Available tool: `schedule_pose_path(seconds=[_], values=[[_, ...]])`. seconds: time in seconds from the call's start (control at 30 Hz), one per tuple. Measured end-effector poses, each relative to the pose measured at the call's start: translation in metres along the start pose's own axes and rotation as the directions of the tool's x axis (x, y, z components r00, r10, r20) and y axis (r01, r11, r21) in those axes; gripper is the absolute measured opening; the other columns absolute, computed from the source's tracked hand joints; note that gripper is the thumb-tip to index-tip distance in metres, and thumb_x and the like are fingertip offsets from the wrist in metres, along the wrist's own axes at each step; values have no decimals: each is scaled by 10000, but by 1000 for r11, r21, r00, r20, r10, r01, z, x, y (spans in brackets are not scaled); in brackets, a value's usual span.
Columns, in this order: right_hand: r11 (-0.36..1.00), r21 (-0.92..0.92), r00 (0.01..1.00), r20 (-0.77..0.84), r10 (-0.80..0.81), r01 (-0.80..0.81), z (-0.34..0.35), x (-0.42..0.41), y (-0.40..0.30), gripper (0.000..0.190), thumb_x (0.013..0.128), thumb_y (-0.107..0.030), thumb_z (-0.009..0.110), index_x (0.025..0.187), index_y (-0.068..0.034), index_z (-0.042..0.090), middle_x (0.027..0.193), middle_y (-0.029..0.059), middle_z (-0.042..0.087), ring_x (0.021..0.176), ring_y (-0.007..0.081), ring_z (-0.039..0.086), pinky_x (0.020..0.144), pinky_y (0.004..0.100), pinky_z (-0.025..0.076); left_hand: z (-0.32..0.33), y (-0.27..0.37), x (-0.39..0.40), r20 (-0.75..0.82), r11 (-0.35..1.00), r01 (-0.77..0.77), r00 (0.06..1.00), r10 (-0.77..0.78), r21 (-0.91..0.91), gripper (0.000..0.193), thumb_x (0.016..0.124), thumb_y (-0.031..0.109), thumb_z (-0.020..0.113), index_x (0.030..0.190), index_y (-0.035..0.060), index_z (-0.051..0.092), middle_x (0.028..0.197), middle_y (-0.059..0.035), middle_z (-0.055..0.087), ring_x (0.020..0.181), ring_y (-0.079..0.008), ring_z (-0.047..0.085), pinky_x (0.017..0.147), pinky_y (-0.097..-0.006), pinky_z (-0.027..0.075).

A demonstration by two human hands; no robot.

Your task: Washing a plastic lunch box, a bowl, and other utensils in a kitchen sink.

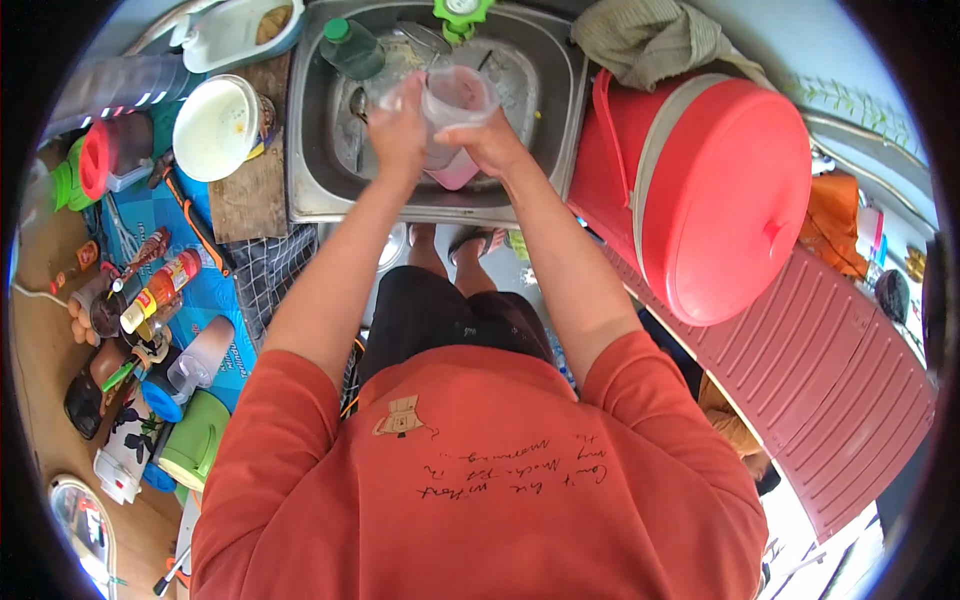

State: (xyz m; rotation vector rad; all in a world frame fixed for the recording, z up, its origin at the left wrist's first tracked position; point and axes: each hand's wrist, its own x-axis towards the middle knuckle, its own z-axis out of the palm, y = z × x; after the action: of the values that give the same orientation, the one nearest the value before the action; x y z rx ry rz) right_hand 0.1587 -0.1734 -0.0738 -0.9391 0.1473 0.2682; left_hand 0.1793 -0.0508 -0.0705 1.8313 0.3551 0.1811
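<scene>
Over the metal sink (296,150), my right hand (481,139) grips a translucent plastic container (461,94) from its right side. My left hand (397,131) is blurred at the container's left side; a clear, blurred shape lies between its fingers, and I cannot tell whether it is a separate thing. Below the container, a pink object (455,174) shows in the basin. A dark green bottle with a green cap (352,51) lies at the basin's upper left. A spoon (359,103) rests left of my left hand. A green tap handle (461,11) is at the sink's far edge.
A large red cooler (731,199) stands right of the sink, with a grey cloth (649,37) behind it. On the left are a white tub (215,127) on a wooden board (251,180), an orange-black hammer (196,217), a sauce bottle (161,289) and a green jug (193,439).
</scene>
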Motion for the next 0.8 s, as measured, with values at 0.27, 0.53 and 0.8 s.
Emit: schedule_pose_path(seconds=[0.27,0.53,0.8], values=[[745,-593,948,114,-298,305,50,-12,-29,895,484,-105,872,1267,-39,444,1211,88,554,1119,185,530,983,330,407,-33,-82,23,305,914,-84,951,-45,397,442,855,391,586,791,-38,670,742,-279,629,700,-421,627,667,-451,484],[776,-597,929,-136,-345,201,17,-38,-39,871,547,-51,848,1291,-6,399,1193,91,542,1125,193,518,992,340,397,-168,106,53,68,865,-73,997,45,496,387,790,230,594,1067,-40,600,829,-277,635,770,-380,634,728,-434,486],[772,-623,932,-192,-307,126,13,-39,-24,861,562,-57,837,1300,2,398,1204,109,536,1128,203,518,986,335,399,-217,-12,181,562,104,-573,724,-400,813,257,748,92,555,938,-28,680,1026,-265,633,959,-382,629,834,-413,508]])
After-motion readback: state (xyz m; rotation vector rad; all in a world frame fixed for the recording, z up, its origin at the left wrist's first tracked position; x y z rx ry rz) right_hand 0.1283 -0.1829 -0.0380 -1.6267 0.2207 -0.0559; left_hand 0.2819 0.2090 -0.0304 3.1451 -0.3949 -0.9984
